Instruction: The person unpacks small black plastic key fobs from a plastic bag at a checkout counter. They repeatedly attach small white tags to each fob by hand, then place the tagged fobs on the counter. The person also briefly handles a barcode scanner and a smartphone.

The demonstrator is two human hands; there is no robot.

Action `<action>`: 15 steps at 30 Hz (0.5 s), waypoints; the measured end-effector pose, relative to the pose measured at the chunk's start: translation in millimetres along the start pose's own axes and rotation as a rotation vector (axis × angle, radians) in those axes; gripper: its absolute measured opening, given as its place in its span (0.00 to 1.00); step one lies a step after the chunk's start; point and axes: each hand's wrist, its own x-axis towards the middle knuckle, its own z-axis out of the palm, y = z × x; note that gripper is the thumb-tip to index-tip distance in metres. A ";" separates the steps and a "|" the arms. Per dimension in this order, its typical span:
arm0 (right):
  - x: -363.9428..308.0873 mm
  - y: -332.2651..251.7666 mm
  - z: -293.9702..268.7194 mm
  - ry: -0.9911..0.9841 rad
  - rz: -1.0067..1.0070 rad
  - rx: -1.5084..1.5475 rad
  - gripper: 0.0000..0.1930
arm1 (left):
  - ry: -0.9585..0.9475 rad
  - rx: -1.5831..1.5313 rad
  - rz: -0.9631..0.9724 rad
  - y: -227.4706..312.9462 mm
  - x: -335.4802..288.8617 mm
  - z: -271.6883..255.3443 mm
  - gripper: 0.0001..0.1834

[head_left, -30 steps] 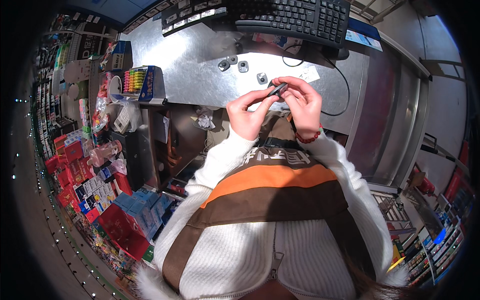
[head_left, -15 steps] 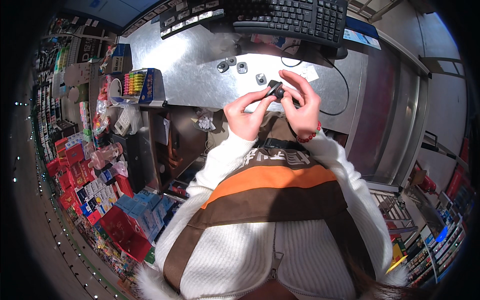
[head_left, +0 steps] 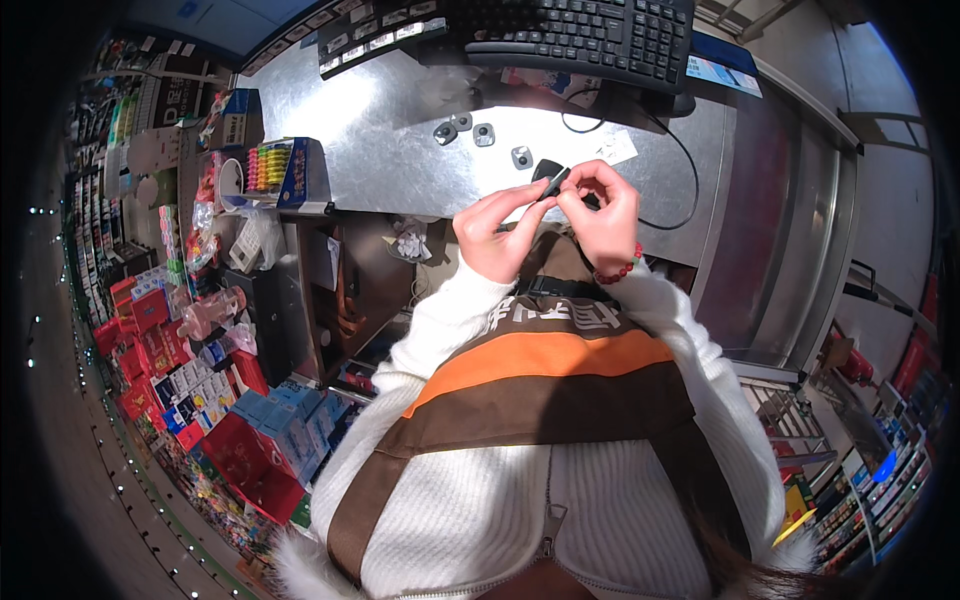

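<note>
Above the near edge of the metal counter (head_left: 370,170), both hands pinch a small dark, flat square tag (head_left: 554,184), now seen nearly edge-on. Its exact kind is hard to make out, as fingertips cover part of it. My left hand (head_left: 490,232) grips it from the left between thumb and fingers. From the right, my right hand (head_left: 607,212) pinches its upper end, with the fingers curled. A red bead bracelet circles the right wrist. Just beyond the hands lies a grey square tag with a black round knob (head_left: 522,157); several similar tags (head_left: 484,134) are grouped farther left.
A black keyboard (head_left: 585,45) stands at the back, with a cable (head_left: 692,165) looping down on the right. A white paper slip (head_left: 617,147) lies beyond my right hand. Boxes of colourful goods (head_left: 270,168) stand at the counter's left end. Stocked shelves fill the far left.
The dark tag has been turned from showing its round knob to nearly edge-on. My right hand's raised fingers have curled down into a pinch; the left hand has barely shifted.
</note>
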 end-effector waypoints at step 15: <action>-1.4 -4.5 3.5 0.010 0.079 0.229 0.06 | 0.054 0.086 0.154 -3.0 1.5 4.8 0.11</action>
